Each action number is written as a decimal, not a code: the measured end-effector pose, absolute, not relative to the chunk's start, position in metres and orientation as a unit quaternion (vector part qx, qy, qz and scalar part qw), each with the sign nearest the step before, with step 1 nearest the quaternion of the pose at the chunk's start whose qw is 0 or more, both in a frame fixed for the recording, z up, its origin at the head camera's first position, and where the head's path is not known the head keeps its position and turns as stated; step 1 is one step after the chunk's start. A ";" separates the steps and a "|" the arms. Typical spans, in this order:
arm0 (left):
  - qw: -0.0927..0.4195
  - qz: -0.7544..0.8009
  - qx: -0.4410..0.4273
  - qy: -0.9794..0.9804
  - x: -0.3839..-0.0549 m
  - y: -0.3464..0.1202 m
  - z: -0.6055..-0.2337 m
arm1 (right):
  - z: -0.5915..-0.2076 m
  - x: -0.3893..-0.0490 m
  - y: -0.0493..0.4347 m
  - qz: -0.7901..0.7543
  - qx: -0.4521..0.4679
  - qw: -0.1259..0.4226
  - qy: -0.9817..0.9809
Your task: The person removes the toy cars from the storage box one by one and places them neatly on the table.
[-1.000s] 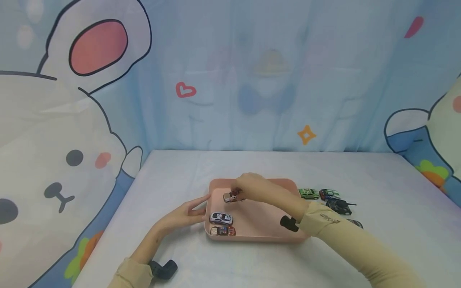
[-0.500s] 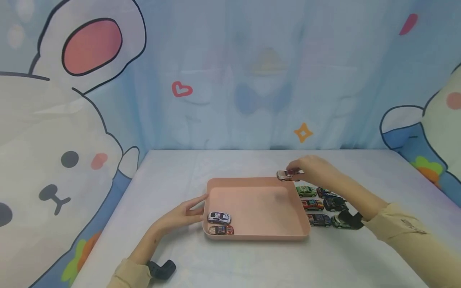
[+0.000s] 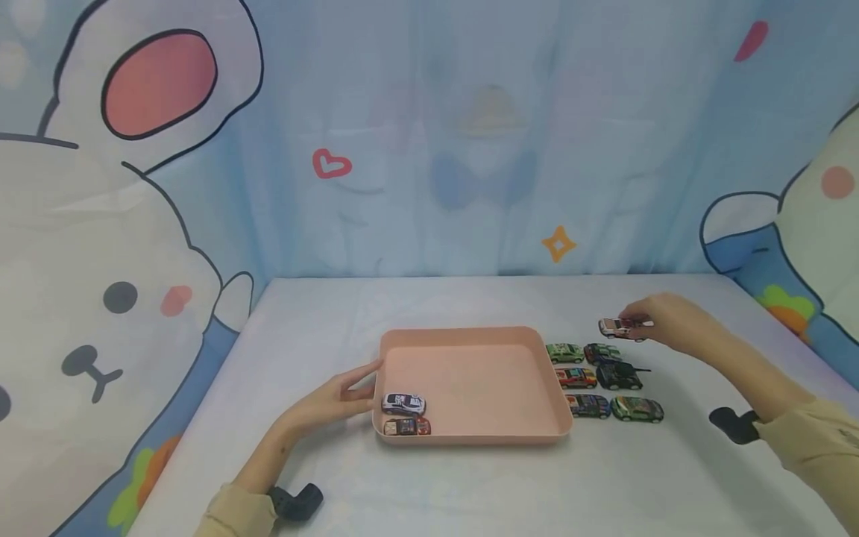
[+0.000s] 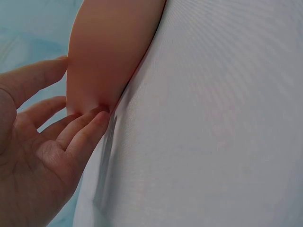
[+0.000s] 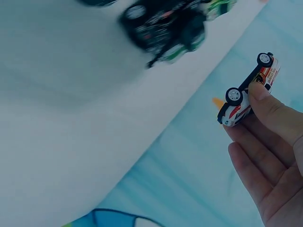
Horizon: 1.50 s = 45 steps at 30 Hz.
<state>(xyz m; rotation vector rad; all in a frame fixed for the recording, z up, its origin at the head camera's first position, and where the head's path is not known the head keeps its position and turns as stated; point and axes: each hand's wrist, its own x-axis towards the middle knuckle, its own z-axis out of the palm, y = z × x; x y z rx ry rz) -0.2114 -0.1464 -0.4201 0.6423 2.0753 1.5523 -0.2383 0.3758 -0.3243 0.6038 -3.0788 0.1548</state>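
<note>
My right hand [image 3: 671, 322] pinches a small white and red toy car [image 5: 248, 92] between thumb and fingers, raised over the table at the back right. At the left end of the pink tray [image 3: 476, 388], my left hand [image 3: 335, 395] touches the outer wall with its fingers extended. The left wrist view shows those fingertips [image 4: 102, 116] against the tray's side. Inside the tray, a white and black toy car [image 3: 404, 404] sits in the front left corner area, with a red and dark toy truck [image 3: 407, 426] just in front of it.
Several toy vehicles stand right of the tray, among them a light green car [image 3: 565, 353], a red and orange car [image 3: 576, 377], a black tank [image 3: 619, 375], a dark blue car [image 3: 588, 406] and a green car [image 3: 637, 409]. A printed curtain [image 3: 416, 149] hangs behind the table.
My right hand has lifted the white and red toy car out of the tray and carried it right, past the tray's edge and beyond the parked vehicles. The left hand stays at the tray.
</note>
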 end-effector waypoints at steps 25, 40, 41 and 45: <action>0.233 0.578 0.228 0.748 -0.210 -0.150 -0.422 | -0.374 -0.255 0.429 0.049 0.132 -0.061 -0.988; 0.232 0.572 0.223 0.754 -0.212 -0.148 -0.421 | -0.379 -0.257 0.426 0.041 0.116 -0.087 -0.989; 0.233 0.572 0.223 0.754 -0.212 -0.148 -0.421 | -0.379 -0.256 0.426 0.040 0.117 -0.085 -0.989; 0.236 0.571 0.225 0.754 -0.212 -0.147 -0.421 | -0.375 -0.250 0.425 0.038 0.134 -0.067 -0.988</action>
